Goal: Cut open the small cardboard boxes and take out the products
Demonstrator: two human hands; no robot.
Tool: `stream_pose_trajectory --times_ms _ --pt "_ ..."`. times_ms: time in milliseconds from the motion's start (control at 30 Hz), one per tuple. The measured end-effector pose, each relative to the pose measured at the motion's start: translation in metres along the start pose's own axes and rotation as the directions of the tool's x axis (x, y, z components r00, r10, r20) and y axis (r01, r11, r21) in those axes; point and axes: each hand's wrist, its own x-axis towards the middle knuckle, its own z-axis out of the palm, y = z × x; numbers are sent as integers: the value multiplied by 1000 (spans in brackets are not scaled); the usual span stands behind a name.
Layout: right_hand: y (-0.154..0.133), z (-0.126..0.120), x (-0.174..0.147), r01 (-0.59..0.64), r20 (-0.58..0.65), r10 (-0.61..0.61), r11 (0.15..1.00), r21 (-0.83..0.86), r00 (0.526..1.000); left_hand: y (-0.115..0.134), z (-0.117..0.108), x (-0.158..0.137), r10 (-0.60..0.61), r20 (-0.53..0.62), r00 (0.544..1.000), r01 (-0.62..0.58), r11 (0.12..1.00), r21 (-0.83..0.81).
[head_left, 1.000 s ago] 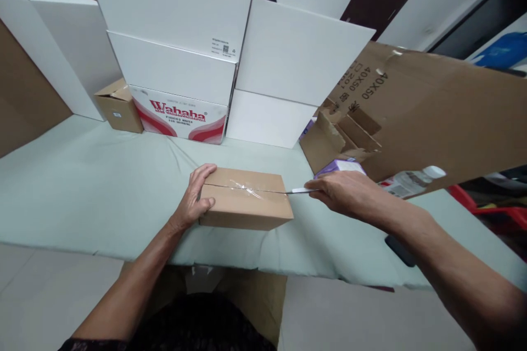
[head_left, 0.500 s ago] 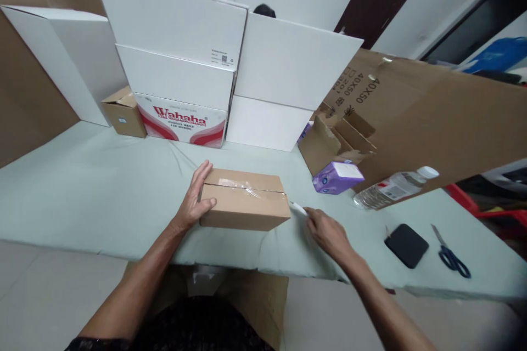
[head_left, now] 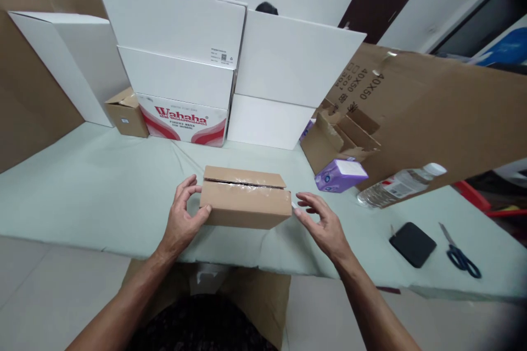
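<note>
A small brown cardboard box lies on the cloth-covered table, with a gap along its top seam and torn clear tape at the gap. My left hand holds its left end loosely, thumb on the front edge and index finger against the side. At the right end, my right hand is open, fingers apart and bent. A slim white-handled cutter shows only in part between that hand and the box; whether the thumb touches it is hard to see.
A purple carton, a water bottle, a black square case and scissors are to the right. An open brown box stands behind them. A white Wahaha box and a small brown box stand at the back.
My right hand has loosened from the white cutter and spread its fingers by the box's right end. My left hand has slid lower on the left end. The top seam gapes wider.
</note>
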Motion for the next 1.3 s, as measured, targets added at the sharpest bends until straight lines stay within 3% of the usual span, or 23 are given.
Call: stream_pose_trajectory --times_ms 200,333,567,700,833,933,1000,1100,1300 --pt "-43 15 6 112 -38 -109 990 84 993 9 3 7 41 94 995 -35 998 -60" --pt "-48 23 -5 210 -150 -214 977 -45 965 12 3 8 164 51 985 -162 986 -29" --pt "-47 36 -27 288 -120 -315 936 -203 941 -4 -5 -2 219 78 973 -222 975 21" --pt "-48 29 -26 341 -53 -356 921 -186 933 -7 -9 -3 186 111 976 -186 982 -12" --pt "-52 7 -23 386 125 -375 919 -76 919 -6 -8 0 148 136 980 -140 988 -69" --pt "-57 -7 -20 333 247 -336 941 56 909 -5 -7 1 153 127 980 -143 986 -91" --pt "-63 -10 -15 264 262 -279 960 93 924 -4 -7 2 152 122 981 -140 985 -99" --pt "-71 -6 -2 225 222 -218 974 -7 950 -4 -7 1 142 126 982 -130 987 -98" --pt "-81 10 27 309 287 -218 893 -327 933 -4 -9 1 139 132 981 -129 988 -84"
